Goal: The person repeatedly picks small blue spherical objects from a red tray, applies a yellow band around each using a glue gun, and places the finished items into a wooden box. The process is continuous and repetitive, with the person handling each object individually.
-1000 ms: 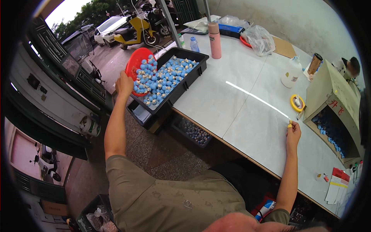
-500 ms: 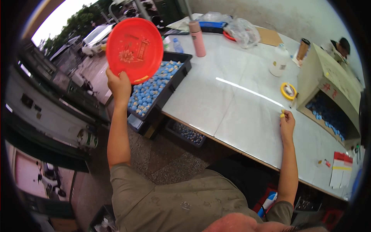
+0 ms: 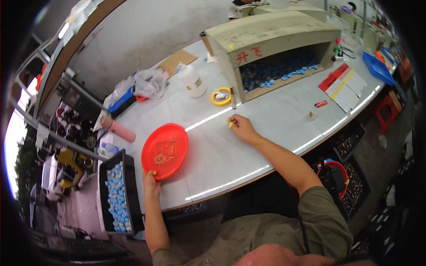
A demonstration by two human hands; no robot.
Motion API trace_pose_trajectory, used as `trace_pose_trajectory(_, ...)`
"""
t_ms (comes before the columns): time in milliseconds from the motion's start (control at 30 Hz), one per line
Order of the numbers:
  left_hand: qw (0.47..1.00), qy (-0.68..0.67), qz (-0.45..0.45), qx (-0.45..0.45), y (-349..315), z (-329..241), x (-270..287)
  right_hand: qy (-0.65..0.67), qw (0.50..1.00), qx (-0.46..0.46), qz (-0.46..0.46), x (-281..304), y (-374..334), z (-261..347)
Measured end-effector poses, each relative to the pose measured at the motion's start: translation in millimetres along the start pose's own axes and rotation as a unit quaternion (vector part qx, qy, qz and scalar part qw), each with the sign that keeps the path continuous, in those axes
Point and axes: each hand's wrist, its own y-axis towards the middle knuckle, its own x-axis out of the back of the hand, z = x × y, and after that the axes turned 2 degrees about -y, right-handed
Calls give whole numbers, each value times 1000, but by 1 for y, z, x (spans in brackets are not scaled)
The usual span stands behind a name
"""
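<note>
My left hand (image 3: pixel 151 184) grips the near rim of a round red plastic plate (image 3: pixel 166 148), tilted up at the left part of the table, its printed inner face showing. My right hand (image 3: pixel 243 128) is over the middle of the table, fingers curled together, with yellow covers on the fingertips. Whether anything small is pinched there is hidden. Beyond it lies a yellow tape roll (image 3: pixel 214 100). Past that stands a cream box (image 3: pixel 273 42) with an open front and small blue pieces (image 3: pixel 284 77) inside.
A black crate (image 3: pixel 137 201) of blue-and-white pieces (image 3: pixel 117 199) stands at the table's left end. A pink flask (image 3: pixel 119 129), white bottle (image 3: pixel 192 82) and plastic bags (image 3: pixel 150 83) are farther back. Papers (image 3: pixel 344 91) and a blue tray (image 3: pixel 378 68) lie to the right.
The view has turned right. My left hand has brought the red plate from above the crate to the table's left part. My right hand stays closed over the table.
</note>
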Motion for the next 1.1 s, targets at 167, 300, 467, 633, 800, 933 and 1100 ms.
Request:
trace_pose_trajectory(167,960,267,-75,-36,26,15,37,43,999,-18,-8,3,3,4)
trace_pose_trajectory(300,741,591,-220,-229,0,2,17,98,991,-24,-93,11,13,-1)
trace_pose_trajectory(467,859,352,-82,-363,-24,3,-78,126,965,-85,-215,29,28,5)
trace_pose_trajectory(633,913,239,271,-190,-34,42,-207,85,974,-105,-184,40,53,0)
trace_pose_trajectory(800,922,151,353,39,-13,83,-262,-260,944,23,-201,107,82,-17)
trace_pose_trajectory(933,936,122,323,63,-1,95,-252,-451,868,14,-208,139,97,-11)
trace_pose_trajectory(1100,938,85,326,85,-2,94,-247,-573,803,4,-163,133,118,-6)
